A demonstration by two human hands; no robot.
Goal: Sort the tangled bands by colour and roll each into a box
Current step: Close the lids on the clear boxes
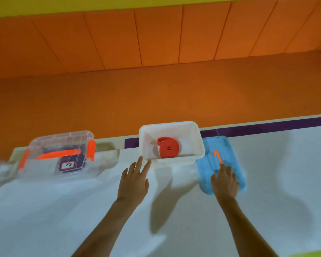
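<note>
The red band (168, 148) lay rolled into a flat coil on the floor of the white box (200, 145), its loose tail curling off the far-left side of the coil. It looked like soft, light, rubbery strap. It would be grippy rather than slippery, and apt to spring open if lifted by the tail. The best hold would probably be a pinch across the coil's flat faces, which would keep the turns together.

Neither hand had it. The left hand (135, 179) was spread open with straight fingers and held nothing. Its fingertips (140, 159) were just at the near-left corner of the white box, touching it or very close. The coil sat beyond and to the right of them, inside the wall.

The right hand (225, 180) rested on the blue lid (208, 167), just right of the box. As far as the blur allowed, its fingers lay loosely on the lid without curling round it, and the forefinger reached toward the orange tab (218, 156). The coil was to the far left of this hand, with the box wall between them.

To the left stood a clear box (44, 143) with orange latches. It was shut, and a dark purple shape inside was probably another rolled band. All of this sat on the white table (63, 210).
</note>
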